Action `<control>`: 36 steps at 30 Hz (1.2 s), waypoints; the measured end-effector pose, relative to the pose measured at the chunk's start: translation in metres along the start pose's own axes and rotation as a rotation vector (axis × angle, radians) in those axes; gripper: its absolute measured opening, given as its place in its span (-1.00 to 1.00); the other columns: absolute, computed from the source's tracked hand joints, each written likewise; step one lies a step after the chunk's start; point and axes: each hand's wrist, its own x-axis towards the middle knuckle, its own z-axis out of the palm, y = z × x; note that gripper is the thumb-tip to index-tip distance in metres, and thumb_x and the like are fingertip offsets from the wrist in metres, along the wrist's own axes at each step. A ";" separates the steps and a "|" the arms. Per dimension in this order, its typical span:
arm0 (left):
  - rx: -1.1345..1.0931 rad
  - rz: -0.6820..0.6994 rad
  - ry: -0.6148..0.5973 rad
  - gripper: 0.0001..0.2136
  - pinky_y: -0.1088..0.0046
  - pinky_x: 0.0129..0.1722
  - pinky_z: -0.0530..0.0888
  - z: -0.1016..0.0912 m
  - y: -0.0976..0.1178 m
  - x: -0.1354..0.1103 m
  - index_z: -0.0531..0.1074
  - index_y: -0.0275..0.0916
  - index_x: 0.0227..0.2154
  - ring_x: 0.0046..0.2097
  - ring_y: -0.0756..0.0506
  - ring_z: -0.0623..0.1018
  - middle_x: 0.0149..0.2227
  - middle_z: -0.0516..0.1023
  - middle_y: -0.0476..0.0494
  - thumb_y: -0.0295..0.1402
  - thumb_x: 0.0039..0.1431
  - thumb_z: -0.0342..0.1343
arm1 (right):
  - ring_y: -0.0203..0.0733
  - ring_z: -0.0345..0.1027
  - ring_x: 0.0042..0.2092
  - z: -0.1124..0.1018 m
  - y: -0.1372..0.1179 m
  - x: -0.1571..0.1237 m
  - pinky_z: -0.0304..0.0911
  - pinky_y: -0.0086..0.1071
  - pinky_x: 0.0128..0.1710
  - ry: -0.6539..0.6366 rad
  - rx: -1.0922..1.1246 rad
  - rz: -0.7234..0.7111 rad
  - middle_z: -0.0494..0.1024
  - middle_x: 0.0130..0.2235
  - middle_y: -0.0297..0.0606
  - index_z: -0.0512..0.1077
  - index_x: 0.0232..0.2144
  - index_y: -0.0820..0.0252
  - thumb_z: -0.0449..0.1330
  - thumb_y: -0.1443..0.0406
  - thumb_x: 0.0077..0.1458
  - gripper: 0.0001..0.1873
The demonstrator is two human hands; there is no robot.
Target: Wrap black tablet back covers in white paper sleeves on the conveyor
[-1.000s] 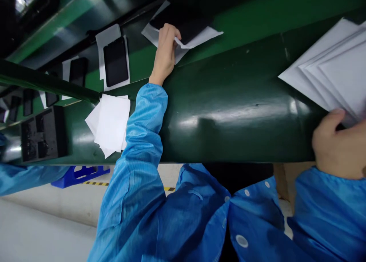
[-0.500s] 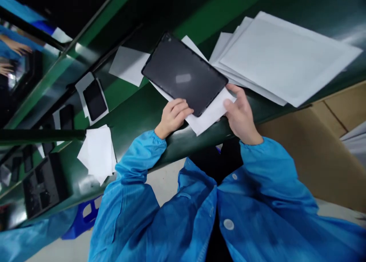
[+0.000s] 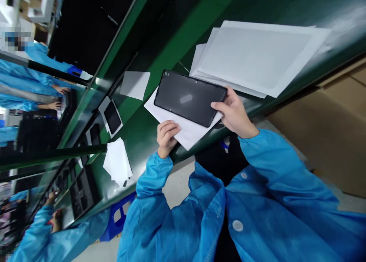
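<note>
A dark tablet (image 3: 197,92) with a camera in one corner lies tilted over a white paper sleeve (image 3: 185,134). My right hand (image 3: 236,111) grips the tablet's right end, thumb on top and fingers beneath. At the sleeve's near left edge, my left hand (image 3: 167,134) is closed on the paper with curled fingers; its thumb is hidden. Just beyond the tablet lies a stack of large white sleeves (image 3: 257,58).
On the green bench (image 3: 137,132) to the left are a pile of white papers (image 3: 117,161), a dark device on paper (image 3: 112,118), a grey sheet (image 3: 135,85) and a black tray (image 3: 84,191). Cardboard boxes (image 3: 314,136) stand at right. Co-workers' hands (image 3: 58,96) show at far left.
My left hand has gone from the tablet to the sleeve's edge. My right hand has moved from the sleeve onto the tablet's end. The view has shifted, showing more on the left.
</note>
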 end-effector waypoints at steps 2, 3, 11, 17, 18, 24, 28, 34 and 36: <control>0.042 -0.136 -0.001 -0.79 0.14 -0.13 0.65 -0.019 -0.004 -0.013 0.54 -0.16 -0.26 -0.12 -0.19 0.68 -0.26 0.65 -0.13 -0.20 0.51 0.16 | 0.04 0.53 0.16 -0.001 -0.003 0.000 0.56 -0.01 0.18 -0.005 0.066 0.037 0.63 0.07 -0.30 0.43 -0.01 -0.08 0.47 0.11 0.04 -0.51; 0.039 -0.205 -0.020 -0.81 0.14 -0.13 0.65 -0.030 -0.005 -0.021 0.54 -0.17 -0.25 -0.12 -0.18 0.69 -0.23 0.65 -0.14 -0.23 0.50 0.17 | 0.04 0.54 0.15 -0.002 -0.004 0.000 0.57 -0.01 0.15 -0.012 0.090 0.055 0.63 0.07 -0.30 0.43 0.00 -0.08 0.46 0.10 0.06 -0.52; 0.167 -0.561 -0.503 -0.78 -0.05 0.34 0.44 -0.096 0.029 -0.063 0.52 -0.18 0.04 0.30 -0.30 0.55 0.10 0.59 -0.31 -0.32 0.43 0.09 | 0.11 0.52 0.22 -0.002 -0.004 -0.004 0.60 0.06 0.12 -0.051 0.077 0.047 0.65 0.06 -0.29 0.45 0.03 -0.09 0.40 -0.02 0.16 -0.55; 0.346 -0.703 -0.796 -0.52 -0.41 0.48 0.02 -0.096 0.064 -0.044 0.36 -0.17 0.17 0.50 -0.50 0.28 0.28 0.43 -0.48 0.01 0.37 0.22 | 0.17 0.51 0.24 -0.007 0.005 -0.001 0.65 0.19 0.02 -0.057 -0.054 -0.028 0.66 0.06 -0.27 0.44 0.01 -0.20 0.36 -0.09 0.19 -0.59; 0.354 -0.698 -0.814 -0.51 -0.44 0.47 0.02 -0.094 0.067 -0.040 0.36 -0.19 0.17 0.51 -0.52 0.26 0.27 0.43 -0.49 0.04 0.38 0.21 | 0.17 0.51 0.24 -0.007 0.006 0.000 0.65 0.19 0.02 -0.055 -0.080 -0.035 0.66 0.06 -0.27 0.44 0.00 -0.20 0.35 -0.10 0.20 -0.60; 0.365 -0.669 -0.775 -0.75 -0.37 0.38 0.26 -0.079 0.066 -0.032 0.46 -0.20 -0.08 0.42 -0.51 0.39 0.06 0.55 -0.38 -0.15 0.55 0.01 | 0.14 0.52 0.23 -0.004 0.004 -0.002 0.62 0.16 0.09 -0.051 0.003 -0.056 0.66 0.04 -0.28 0.43 0.00 -0.12 0.38 -0.07 0.16 -0.55; 0.234 -0.621 -0.638 -0.73 -0.03 0.26 0.47 -0.069 0.062 -0.032 0.45 -0.19 -0.25 0.34 -0.35 0.48 -0.08 0.57 -0.27 -0.38 0.56 -0.10 | 0.14 0.54 0.20 -0.003 0.004 -0.002 0.64 0.14 0.04 -0.038 -0.032 -0.044 0.67 0.03 -0.29 0.44 -0.02 -0.14 0.38 -0.11 0.16 -0.56; 0.105 -0.570 -0.508 -0.83 0.16 0.11 0.54 -0.069 0.063 -0.030 0.49 -0.19 -0.23 0.13 -0.24 0.60 -0.17 0.61 -0.19 -0.42 0.51 0.04 | 0.11 0.56 0.16 -0.003 0.003 -0.002 0.64 0.11 0.05 -0.055 -0.016 -0.062 0.67 0.02 -0.29 0.43 -0.02 -0.09 0.38 -0.08 0.17 -0.56; 0.100 -0.595 -0.525 -0.85 0.23 0.01 0.55 -0.072 0.066 -0.028 0.50 -0.19 -0.26 -0.01 -0.21 0.61 -0.19 0.62 -0.18 -0.37 0.48 0.11 | 0.12 0.57 0.16 -0.003 0.002 -0.002 0.64 0.13 0.04 -0.056 -0.015 -0.068 0.67 0.01 -0.29 0.43 -0.02 -0.09 0.39 -0.08 0.16 -0.55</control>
